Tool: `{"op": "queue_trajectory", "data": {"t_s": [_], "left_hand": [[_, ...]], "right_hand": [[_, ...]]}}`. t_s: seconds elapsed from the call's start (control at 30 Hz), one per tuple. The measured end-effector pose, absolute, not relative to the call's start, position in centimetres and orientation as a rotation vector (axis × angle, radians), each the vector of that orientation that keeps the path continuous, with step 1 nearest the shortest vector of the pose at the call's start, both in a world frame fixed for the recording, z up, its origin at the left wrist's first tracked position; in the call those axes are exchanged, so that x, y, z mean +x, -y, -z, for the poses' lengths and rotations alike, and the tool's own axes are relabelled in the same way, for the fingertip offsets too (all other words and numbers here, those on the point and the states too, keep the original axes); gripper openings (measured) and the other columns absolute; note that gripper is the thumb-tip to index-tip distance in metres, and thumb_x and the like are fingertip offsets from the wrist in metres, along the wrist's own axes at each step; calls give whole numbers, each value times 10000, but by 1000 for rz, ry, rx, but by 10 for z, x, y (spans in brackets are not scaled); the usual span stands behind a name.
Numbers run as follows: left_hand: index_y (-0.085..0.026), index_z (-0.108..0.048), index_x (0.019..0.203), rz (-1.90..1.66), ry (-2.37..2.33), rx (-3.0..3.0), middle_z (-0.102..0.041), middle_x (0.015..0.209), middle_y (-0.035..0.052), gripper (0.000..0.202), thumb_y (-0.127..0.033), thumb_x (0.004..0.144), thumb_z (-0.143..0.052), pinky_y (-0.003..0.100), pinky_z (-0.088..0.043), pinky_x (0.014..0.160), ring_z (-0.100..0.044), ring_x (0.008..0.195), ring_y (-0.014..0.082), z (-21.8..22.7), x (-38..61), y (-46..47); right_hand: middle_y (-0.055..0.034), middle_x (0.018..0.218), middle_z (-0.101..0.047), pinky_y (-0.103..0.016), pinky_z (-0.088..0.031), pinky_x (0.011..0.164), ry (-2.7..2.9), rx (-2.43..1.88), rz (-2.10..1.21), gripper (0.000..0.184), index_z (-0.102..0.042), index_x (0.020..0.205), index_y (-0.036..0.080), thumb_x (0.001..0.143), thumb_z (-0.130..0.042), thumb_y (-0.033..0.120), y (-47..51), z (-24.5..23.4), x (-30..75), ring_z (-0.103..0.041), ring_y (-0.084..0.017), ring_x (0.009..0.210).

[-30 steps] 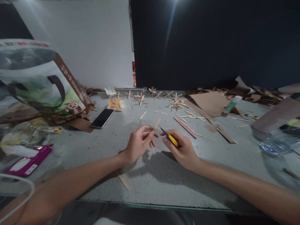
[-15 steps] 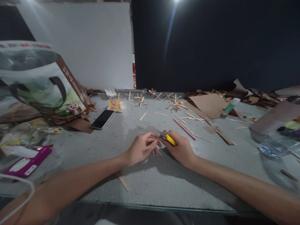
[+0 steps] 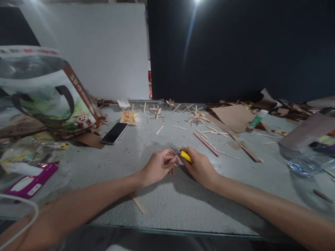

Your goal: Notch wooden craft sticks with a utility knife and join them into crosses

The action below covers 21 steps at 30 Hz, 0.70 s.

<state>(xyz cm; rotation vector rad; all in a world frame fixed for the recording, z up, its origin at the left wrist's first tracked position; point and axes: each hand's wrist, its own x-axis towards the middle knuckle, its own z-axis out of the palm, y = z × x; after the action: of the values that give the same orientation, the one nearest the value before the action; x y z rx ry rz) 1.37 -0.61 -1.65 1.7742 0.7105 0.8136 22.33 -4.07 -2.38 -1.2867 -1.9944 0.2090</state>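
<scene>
My right hand [image 3: 201, 166] is wrapped round a yellow utility knife [image 3: 186, 157], its thin blade pointing left and away from me. Just to the left, my left hand [image 3: 158, 166] pinches a thin wooden stick [image 3: 171, 155] between thumb and fingers. The blade lies close to the stick; whether they touch I cannot tell. Both hands are held low above the grey table [image 3: 162, 202]. A flat wooden strip [image 3: 138, 204] lies by my left forearm. Beyond my hands lie a red patterned pencil [image 3: 206, 144] and loose wooden sticks [image 3: 215, 131].
Small crossed-stick pieces [image 3: 156, 111] stand along the back. At left are a phone [image 3: 114, 133], a big printed bag [image 3: 49, 101] and a purple glue gun [image 3: 32, 181]. Cardboard [image 3: 232, 118], a glue stick [image 3: 258, 119] and a clear bottle [image 3: 305, 165] are on the right.
The knife and my right hand have shifted slightly left, and the blade now reaches farther over my left fingertips. My left hand has barely moved.
</scene>
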Motion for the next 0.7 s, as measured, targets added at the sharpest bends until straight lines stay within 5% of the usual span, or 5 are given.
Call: {"op": "queue_trajectory", "data": {"t_s": [0.43,0.7], "left_hand": [[-205,-627,992,-863,-748,1715,-668,670,-23,187,-389,1029,-627,244,-471,490,-632,497,135,16,18,7],[-220,-543,1007,-999,-808,1554,-617,673,-51,293,-483,974,-666,225,-413,466,-571,477,109,10,13,-10]], "right_hand": [[-68,881,-765,-300,-506,666,1978,-1286,-310,145,-629,1059,241,1064,-515,331,43,24,218,-730,-233,724],[-63,859,-765,-293,-511,651,1931,-1257,-301,175,-655,1060,235,1052,-551,375,44,28,217,-729,-232,713]]}}
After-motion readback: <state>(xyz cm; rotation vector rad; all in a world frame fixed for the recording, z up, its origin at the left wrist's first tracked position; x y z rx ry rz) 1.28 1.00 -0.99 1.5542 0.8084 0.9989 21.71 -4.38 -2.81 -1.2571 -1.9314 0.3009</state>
